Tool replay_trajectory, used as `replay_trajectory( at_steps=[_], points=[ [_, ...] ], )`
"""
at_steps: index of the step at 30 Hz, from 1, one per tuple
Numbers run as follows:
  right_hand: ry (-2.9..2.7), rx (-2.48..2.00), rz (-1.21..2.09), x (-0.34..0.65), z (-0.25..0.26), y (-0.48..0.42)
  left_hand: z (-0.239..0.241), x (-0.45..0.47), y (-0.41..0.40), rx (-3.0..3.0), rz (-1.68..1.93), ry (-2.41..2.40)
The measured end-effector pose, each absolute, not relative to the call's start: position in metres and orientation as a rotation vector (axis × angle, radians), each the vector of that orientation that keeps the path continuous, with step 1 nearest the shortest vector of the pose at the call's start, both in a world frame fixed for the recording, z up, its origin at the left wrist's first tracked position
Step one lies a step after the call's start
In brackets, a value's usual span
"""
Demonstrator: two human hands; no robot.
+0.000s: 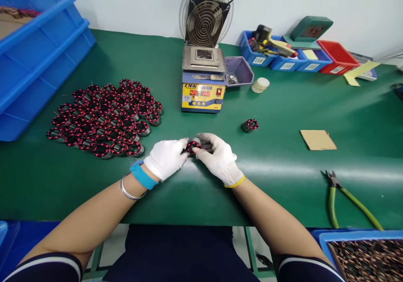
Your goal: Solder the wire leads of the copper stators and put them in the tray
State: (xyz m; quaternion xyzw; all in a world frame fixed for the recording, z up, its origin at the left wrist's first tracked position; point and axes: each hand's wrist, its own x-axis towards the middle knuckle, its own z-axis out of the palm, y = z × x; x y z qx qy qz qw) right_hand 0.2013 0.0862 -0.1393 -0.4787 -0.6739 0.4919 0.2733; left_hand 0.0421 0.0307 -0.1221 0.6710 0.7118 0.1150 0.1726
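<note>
Between my two gloved hands, close to the bench's front, is a motor stator [193, 146] with red windings and a dark core. My left hand [166, 158] pinches it from the left, with a blue band at the wrist. From the right, my right hand [218, 156] grips it with thumb and fingers; the fingers partly cover it. A single stator [250, 125] lies apart to the right. On the left stands a large cluster of similar stators [103, 120]. Straight ahead is a yellow and blue solder pot [203, 93] with a lit red display.
A fan [204, 23] stands behind the solder pot. Blue crates [44, 72] fill the far left. Small blue bins and a red bin [338, 57] line the back right. Cutting pliers [335, 189] and a cardboard piece [318, 140] lie right. A filled blue tray [324, 240] sits bottom right.
</note>
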Motion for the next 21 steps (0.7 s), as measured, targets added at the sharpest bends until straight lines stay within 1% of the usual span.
replay_trajectory(
  at_steps=[5,7,9,10,12,14,16,18,19,21],
  points=[
    [-1.647,-1.309,1.389,0.204,-0.14,0.091,-0.097,0.017,0.03,1.469,0.476,1.473],
    [-1.588,-1.294,1.446,0.205,-0.14,0.091,-0.096,0.011,0.033,1.35,0.677,1.442],
    [-1.553,-1.258,1.48,0.205,-0.141,0.09,-0.101,0.014,0.037,1.313,0.957,1.507],
    [-1.542,-1.236,1.495,0.205,-0.142,0.089,-0.105,0.018,0.037,1.325,1.042,1.539],
    [-1.521,-1.197,1.525,0.204,-0.143,0.088,-0.111,0.028,0.037,1.389,1.045,1.593],
    [-1.49,-1.179,1.552,0.203,-0.143,0.088,-0.111,0.035,0.034,1.422,0.903,1.563],
    [-1.426,-1.182,1.576,0.203,-0.141,0.089,-0.106,0.033,0.03,1.355,0.718,1.357],
    [-1.318,-1.197,1.624,0.203,-0.137,0.091,-0.099,0.026,0.028,1.228,0.647,1.144],
    [-1.257,-1.203,1.66,0.204,-0.135,0.092,-0.097,0.022,0.029,1.171,0.693,1.114],
    [-1.143,-1.203,1.736,0.204,-0.132,0.094,-0.099,0.019,0.032,1.074,0.939,1.184]
  ],
)
